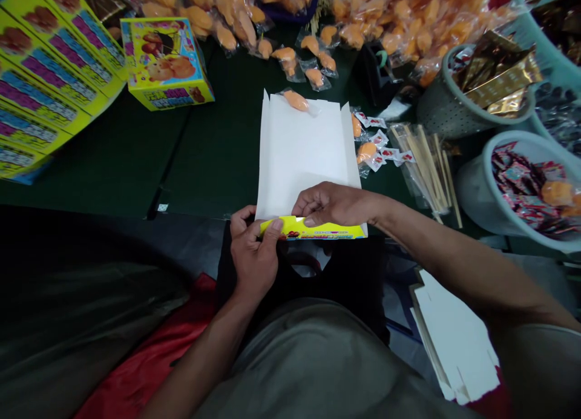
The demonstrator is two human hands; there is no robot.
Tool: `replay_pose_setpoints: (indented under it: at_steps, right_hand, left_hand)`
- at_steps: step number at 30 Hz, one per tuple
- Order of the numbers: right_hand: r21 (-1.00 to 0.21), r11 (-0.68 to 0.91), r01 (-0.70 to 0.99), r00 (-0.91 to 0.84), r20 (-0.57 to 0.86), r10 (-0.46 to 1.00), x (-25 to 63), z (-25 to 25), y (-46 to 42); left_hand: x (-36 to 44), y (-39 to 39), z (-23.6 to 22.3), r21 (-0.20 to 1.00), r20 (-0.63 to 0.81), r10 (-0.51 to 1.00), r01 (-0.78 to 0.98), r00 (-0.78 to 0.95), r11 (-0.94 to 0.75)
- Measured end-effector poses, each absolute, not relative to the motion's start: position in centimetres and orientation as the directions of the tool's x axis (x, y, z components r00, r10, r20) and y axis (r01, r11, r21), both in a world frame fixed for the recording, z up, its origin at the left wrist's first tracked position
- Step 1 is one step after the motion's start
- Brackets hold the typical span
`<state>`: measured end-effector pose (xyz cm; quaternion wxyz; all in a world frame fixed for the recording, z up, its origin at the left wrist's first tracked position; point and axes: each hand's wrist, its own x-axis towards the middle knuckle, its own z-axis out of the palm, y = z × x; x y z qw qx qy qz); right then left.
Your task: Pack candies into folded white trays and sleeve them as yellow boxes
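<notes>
A cardboard box (pixel 308 143) lies opened out in front of me, its white inside facing up and its yellow printed front edge toward my body. My left hand (pixel 256 249) grips the near left corner, thumb on the yellow edge and fingers behind the card. On the same edge, nearer its middle, my right hand (pixel 333 204) pinches the card with curled fingers. An orange wrapped piece (pixel 297 100) rests at the far end of the white card. Just right of the box lie small white sachets (pixel 381 141) and another orange wrapped piece (pixel 367 152).
Yellow printed boxes (pixel 49 74) stand at left, beside a single box (pixel 163 62). Orange wrapped pieces (pixel 390 19) are heaped along the back. At right are wooden sticks (pixel 426 164), a basket of gold packets (pixel 454 107) and a tub (pixel 481 195). White flat cartons (pixel 458 334) sit lower right.
</notes>
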<state>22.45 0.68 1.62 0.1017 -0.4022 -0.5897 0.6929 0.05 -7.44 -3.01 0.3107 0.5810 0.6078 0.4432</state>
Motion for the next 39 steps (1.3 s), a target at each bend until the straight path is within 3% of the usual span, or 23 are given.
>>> replay_pose_setpoints:
  at_steps: [4, 8, 11, 14, 20, 24, 26, 32, 35, 39]
  right_hand:
    - [-0.929, -0.114, 0.351, -0.587, -0.313, 0.746, 23.5, 3.8, -0.4]
    - [-0.909, 0.041, 0.415, -0.100, -0.001, 0.995, 27.7, 5.5, -4.8]
    - [-0.926, -0.068, 0.371, 0.131, -0.021, 0.991, 30.8, 4.4, -9.6]
    - [-0.946, -0.138, 0.292, 0.104, -0.112, 0.988, 31.1, 1.6, -13.6]
    - [-0.913, 0.008, 0.408, 0.109, 0.058, 0.992, 27.6, -1.8, -14.6]
    - [-0.960, -0.046, 0.277, 0.102, -0.018, 0.995, 27.3, -1.6, -13.7]
    - [-0.969, -0.083, 0.233, 0.096, -0.062, 0.993, 27.3, -1.3, -13.5]
    - [-0.939, -0.158, 0.306, 0.003, -0.165, 0.986, 27.3, -0.1, -13.3]
    - [-0.925, -0.109, 0.364, -0.012, -0.122, 0.992, 26.8, -0.1, -13.3]
    - [-0.903, -0.105, 0.417, 0.092, -0.073, 0.993, 25.5, -0.8, -13.4]
  left_hand:
    - [-0.1, -7.4, -3.0, 0.903, 0.111, 0.985, 0.428, -0.136, -0.043]
    - [-0.1, -7.4, -3.2, 0.899, 0.118, 0.982, 0.435, -0.147, -0.043]
    - [-0.2, -7.3, -3.4, 0.903, 0.126, 0.981, 0.426, -0.148, -0.052]
    - [-0.3, -7.3, -3.7, 0.898, 0.140, 0.980, 0.434, -0.138, -0.068]
    - [-1.3, -7.6, -3.8, 0.901, 0.143, 0.989, 0.420, -0.040, -0.113]
    - [-1.7, -8.0, -3.4, 0.916, 0.129, 0.992, 0.382, 0.006, -0.121]
    - [-1.5, -8.1, -3.3, 0.921, 0.119, 0.993, 0.376, -0.018, -0.103]
    - [-0.5, -7.8, -3.3, 0.938, 0.079, 0.989, 0.344, -0.124, -0.032]
    - [-0.2, -7.6, -3.3, 0.932, 0.080, 0.985, 0.362, -0.153, -0.020]
    - [0.2, -7.3, -3.3, 0.927, 0.084, 0.979, 0.376, -0.188, -0.007]
